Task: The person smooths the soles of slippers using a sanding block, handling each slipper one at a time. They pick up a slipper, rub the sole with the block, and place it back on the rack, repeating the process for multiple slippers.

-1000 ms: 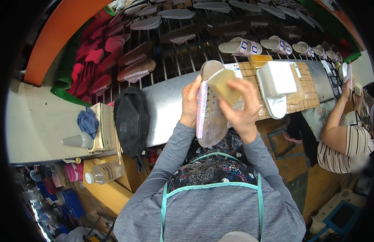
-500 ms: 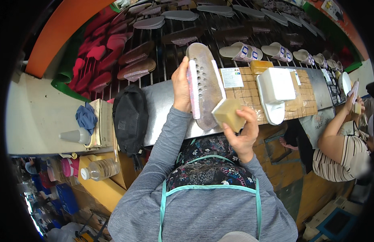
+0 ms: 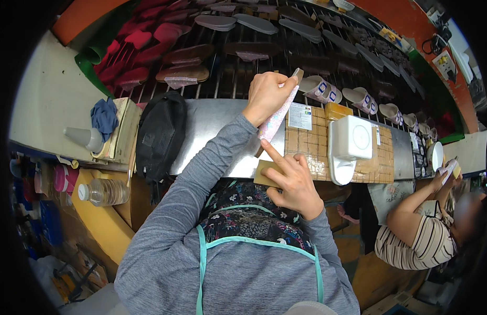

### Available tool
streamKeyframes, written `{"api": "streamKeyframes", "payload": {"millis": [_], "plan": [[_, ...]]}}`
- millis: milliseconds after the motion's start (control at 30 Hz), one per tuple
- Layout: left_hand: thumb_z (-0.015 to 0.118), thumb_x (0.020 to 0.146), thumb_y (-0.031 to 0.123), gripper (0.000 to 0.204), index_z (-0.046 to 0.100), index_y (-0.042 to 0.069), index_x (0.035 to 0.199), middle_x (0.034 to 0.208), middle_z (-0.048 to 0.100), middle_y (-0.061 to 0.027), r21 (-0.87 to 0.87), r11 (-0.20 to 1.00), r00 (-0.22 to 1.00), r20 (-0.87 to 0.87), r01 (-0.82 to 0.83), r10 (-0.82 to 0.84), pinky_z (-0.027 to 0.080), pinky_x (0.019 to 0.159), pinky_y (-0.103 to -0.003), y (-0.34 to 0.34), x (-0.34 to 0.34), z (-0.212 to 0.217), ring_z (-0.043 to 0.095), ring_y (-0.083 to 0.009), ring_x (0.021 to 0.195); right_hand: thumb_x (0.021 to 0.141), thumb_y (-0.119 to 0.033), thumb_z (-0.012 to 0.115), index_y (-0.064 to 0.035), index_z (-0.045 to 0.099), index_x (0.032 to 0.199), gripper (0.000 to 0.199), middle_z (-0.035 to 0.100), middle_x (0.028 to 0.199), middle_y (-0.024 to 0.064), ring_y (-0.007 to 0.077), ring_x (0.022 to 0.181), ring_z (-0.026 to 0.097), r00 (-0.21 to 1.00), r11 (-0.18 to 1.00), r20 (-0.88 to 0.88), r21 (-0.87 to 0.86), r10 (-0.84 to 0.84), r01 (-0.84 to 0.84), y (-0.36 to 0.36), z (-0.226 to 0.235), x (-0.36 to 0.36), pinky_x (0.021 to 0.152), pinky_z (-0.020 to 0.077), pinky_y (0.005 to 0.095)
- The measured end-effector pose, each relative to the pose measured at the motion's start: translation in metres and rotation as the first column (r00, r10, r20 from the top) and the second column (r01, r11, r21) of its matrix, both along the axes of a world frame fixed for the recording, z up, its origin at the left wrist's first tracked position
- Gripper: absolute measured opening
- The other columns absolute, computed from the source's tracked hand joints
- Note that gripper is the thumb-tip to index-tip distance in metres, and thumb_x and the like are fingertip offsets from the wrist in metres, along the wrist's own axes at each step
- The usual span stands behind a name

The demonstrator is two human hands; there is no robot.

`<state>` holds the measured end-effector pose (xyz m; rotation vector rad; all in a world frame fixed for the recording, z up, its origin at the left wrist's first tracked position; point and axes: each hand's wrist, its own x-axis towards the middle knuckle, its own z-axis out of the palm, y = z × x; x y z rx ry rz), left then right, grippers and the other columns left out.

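Observation:
My left hand (image 3: 270,97) grips the far end of a slipper sole with a pinkish glitter strap (image 3: 281,116). The slipper is tilted on edge, so the strap side shows and most of the sole is hidden. Below it my right hand (image 3: 295,181) holds a yellowish sponge block (image 3: 265,173) against its palm, fingers curled over it. The right index finger stretches out to the slipper's near end and seems to touch it.
A metal bench top (image 3: 212,118) carries a black bag (image 3: 160,136) and a white dispenser box (image 3: 351,139) on brown cardboard (image 3: 379,170). Beyond are racks of soles (image 3: 183,73) and slippers (image 3: 321,89). At left stands a water bottle (image 3: 104,192); at right, a co-worker's hands (image 3: 442,176).
The slipper has turned from showing its flat sole to standing on edge, strap side up. My right hand moved left and nearer with the sponge, index finger now stretched out. The view shifted.

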<state>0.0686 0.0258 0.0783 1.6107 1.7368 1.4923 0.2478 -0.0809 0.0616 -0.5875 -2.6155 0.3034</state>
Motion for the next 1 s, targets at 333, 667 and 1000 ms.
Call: {"api": "streamKeyframes", "payload": {"millis": [333,667,1000], "plan": [[0.06,0.094,0.031,0.044,0.061,-0.002,0.064,0.053,0.047,0.0058,0.136,0.947,0.875,0.361,0.292,-0.322,0.03,0.047,-0.025,-0.007,-0.013,-0.009,0.038,-0.001,0.055,0.064,-0.003,0.077,-0.0059,0.059,0.104,0.044,0.058,0.111,0.0173,0.0299,0.101,0.059,0.699,0.956,-0.652,-0.22,-0.294,0.196,0.009,-0.006,0.021,0.089,0.0481,0.0371],[0.058,0.097,0.026,0.039,0.063,0.001,0.066,0.062,0.054,0.007,0.175,0.832,0.564,0.66,0.527,-0.496,0.032,0.049,-0.02,-0.056,0.015,-0.021,0.042,-0.0001,0.058,0.06,0.0,0.081,-0.0097,0.059,0.104,0.051,0.054,0.114,0.0148,0.0303,0.102,0.057,0.537,0.909,-0.796,-0.038,-0.278,0.415,0.04,0.003,0.006,0.085,0.0495,0.0384],[0.055,0.097,0.025,0.038,0.062,0.004,0.066,0.062,0.055,0.0058,0.11,0.852,0.567,0.702,0.512,-0.431,0.033,0.049,-0.02,-0.055,0.013,-0.024,0.043,-0.0012,0.056,0.054,-0.001,0.079,-0.013,0.062,0.103,0.053,0.056,0.112,0.0138,0.0306,0.099,0.057,0.595,0.864,-0.763,0.098,-0.254,0.494,0.044,0.003,0.001,0.081,0.0491,0.039]]}}
